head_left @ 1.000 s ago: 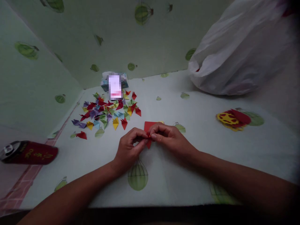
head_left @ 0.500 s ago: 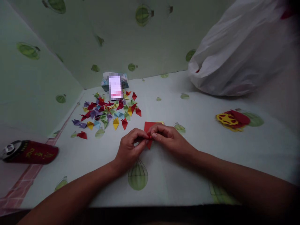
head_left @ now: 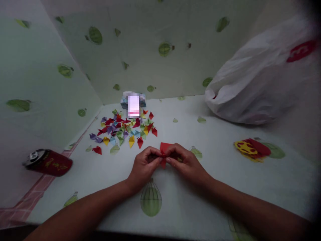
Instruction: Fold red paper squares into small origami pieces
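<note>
A small folded piece of red paper (head_left: 163, 163) is pinched between my two hands, low over the table. My left hand (head_left: 146, 163) grips its left side with thumb and forefinger. From the right, my right hand (head_left: 184, 160) pinches the same piece, its fingertips almost meeting the left ones. Part of the fold is hidden by the fingers. Just behind it, a flat red paper sheet (head_left: 165, 146) lies partly covered by my right hand. Many-coloured folded paper cranes (head_left: 122, 129) are spread beyond my left hand.
A tissue box (head_left: 124, 100) stands at the back with a lit, blurred phone (head_left: 134, 105) before it. To the left is a red drink can (head_left: 54, 163). Yellow and red paper cut-outs (head_left: 252, 149) lie at right, below a white plastic bag (head_left: 250, 83).
The camera view has tilted up and turned slightly left, so everything sits lower and further right. Both hands keep their pinch on the red paper, with the right fingers shifted slightly.
</note>
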A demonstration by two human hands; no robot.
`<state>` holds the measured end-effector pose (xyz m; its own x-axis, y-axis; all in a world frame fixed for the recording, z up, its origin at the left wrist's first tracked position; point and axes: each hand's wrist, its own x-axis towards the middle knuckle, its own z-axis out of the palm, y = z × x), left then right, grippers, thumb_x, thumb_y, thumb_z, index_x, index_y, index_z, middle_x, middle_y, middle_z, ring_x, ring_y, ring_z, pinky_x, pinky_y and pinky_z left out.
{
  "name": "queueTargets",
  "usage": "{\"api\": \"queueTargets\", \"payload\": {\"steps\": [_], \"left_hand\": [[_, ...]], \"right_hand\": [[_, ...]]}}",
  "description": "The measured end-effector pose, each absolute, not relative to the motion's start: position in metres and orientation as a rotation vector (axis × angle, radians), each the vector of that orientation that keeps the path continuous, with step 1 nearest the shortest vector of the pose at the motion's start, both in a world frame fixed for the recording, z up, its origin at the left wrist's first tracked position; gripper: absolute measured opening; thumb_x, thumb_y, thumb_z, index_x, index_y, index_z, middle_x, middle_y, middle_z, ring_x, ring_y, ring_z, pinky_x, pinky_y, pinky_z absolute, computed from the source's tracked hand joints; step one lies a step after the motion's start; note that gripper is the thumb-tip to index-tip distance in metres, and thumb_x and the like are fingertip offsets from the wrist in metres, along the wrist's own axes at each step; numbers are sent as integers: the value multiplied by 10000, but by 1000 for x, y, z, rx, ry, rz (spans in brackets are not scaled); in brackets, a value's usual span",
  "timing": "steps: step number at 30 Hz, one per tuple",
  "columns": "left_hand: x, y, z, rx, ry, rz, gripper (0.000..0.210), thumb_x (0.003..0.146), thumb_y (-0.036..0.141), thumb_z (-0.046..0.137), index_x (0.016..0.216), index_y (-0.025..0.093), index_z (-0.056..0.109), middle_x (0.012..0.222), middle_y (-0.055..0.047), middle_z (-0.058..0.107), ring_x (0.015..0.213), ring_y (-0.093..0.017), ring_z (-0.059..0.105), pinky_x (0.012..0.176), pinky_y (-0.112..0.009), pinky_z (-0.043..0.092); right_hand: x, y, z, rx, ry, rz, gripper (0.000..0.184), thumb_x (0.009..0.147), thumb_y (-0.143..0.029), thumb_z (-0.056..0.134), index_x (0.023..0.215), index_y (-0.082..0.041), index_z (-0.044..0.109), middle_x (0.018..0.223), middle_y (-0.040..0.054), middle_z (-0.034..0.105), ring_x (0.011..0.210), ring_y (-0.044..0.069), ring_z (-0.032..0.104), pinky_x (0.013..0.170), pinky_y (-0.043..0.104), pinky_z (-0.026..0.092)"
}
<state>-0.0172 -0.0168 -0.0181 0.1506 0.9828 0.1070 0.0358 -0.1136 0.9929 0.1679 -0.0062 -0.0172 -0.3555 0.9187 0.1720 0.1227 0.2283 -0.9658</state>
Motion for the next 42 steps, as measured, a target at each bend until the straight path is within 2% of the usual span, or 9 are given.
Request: {"api": "queueTargets", "payload": {"steps": [11, 18, 26, 42], "left_hand": [[-15, -19, -17, 1306, 945, 1129, 158, 806, 280, 736, 845, 166, 634, 785, -21, 673, 707, -155, 662, 718, -306, 539], [-14, -18, -18, 1319, 985, 1120, 166, 786, 289, 745, 837, 172, 639, 781, -30, 685, 719, -166, 666, 723, -306, 528], [-15, -17, -25, 1326, 1052, 1054, 134, 771, 266, 712, 832, 165, 650, 771, -51, 703, 726, -185, 658, 695, -303, 508], [-15, -17, -27, 1350, 1087, 1031, 107, 790, 272, 687, 819, 171, 670, 762, -57, 721, 731, -196, 667, 712, -313, 511]], "right_hand": [[166, -9, -19, -944, -1690, 1193, 73, 892, -282, 620, 920, -215, 614, 886, 32, 636, 838, 187, 626, 767, 333, 503], [164, -8, -18, -974, -1727, 1158, 130, 883, -311, 626, 804, -207, 635, 814, 34, 649, 769, 195, 618, 700, 324, 485], [168, -6, -35, -1025, -1721, 1078, 194, 922, -377, 602, 824, -214, 638, 814, 32, 643, 744, 194, 615, 665, 305, 485], [168, -9, -40, -1032, -1757, 1071, 192, 945, -374, 585, 861, -219, 661, 815, 44, 701, 748, 214, 675, 681, 312, 536]]}}
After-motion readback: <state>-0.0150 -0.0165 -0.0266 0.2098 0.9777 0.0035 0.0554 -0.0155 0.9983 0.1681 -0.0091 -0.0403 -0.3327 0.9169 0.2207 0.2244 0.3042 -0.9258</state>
